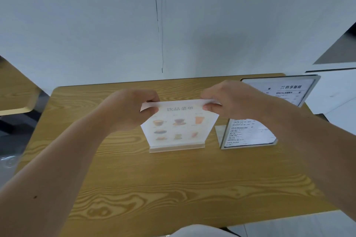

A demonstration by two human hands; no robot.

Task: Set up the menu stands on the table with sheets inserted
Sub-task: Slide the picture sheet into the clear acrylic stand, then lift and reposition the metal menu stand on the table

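Note:
A clear acrylic menu stand (pixel 177 148) stands upright in the middle of the wooden table (pixel 154 183). A drinks menu sheet (pixel 178 125) with cup pictures sits in it. My left hand (pixel 131 107) pinches the top left corner of the sheet and stand. At the top right corner my right hand (pixel 229 100) pinches the same edge. To the right, a second stand (pixel 248 136) with a black-and-white menu sheet leans back on the table, partly hidden by my right forearm. A third framed menu (pixel 285 90) stands behind it at the table's far right.
A white wall (pixel 115 34) runs right behind the table's far edge. Another wooden table (pixel 15 90) is at the left. White cabinets (pixel 335 90) stand at the right, close to the table's corner. The near half of the table holds only my forearms.

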